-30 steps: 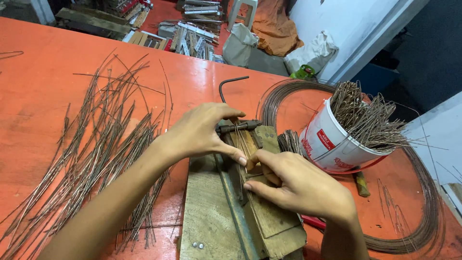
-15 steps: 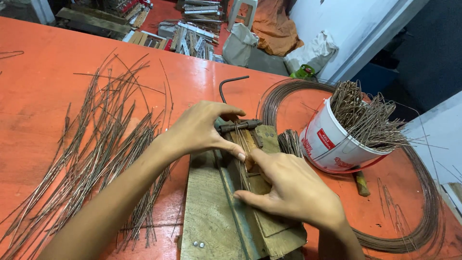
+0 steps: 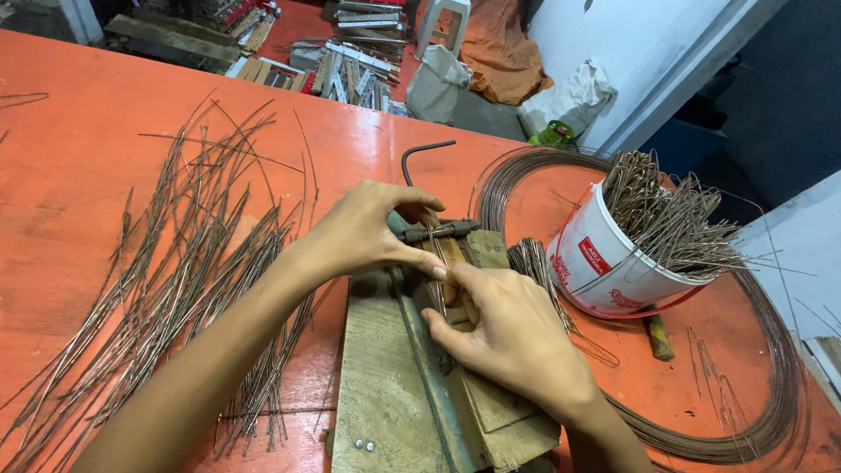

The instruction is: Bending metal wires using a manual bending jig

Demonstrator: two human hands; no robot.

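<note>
- The left hand (image 3: 372, 232) pinches thumb against forefinger on a thin, straight wire (image 3: 435, 263), with the other fingers curled over the metal rod (image 3: 438, 231) that crosses the top of the jig.
- The right hand (image 3: 512, 337) lies flat, its fingers pressed together and pushing down on the same wire, which runs lengthwise down the middle of the wooden jig (image 3: 385, 394).
- The jig is rough, worn planks with a dull grey-green metal strip along its length; a dark bent hook (image 3: 419, 154) rises just behind it.
- Just right of the jig lies a small fan of cut wires (image 3: 536, 263), fine and rust-brown.
- A white plastic bucket (image 3: 600, 263) stands near the right hand, tilted, bristling with bent wire pieces.
- A big coil of wire (image 3: 771, 412) circles the bucket on the scuffed orange table (image 3: 79, 175).
- Left of the arms, a loose spread of long straight wires (image 3: 175, 280) lies across the table.
- Against the frame half a second ago, the right hand has slid a little up the jig toward the left hand's pinch; the left hand has stayed put.
</note>
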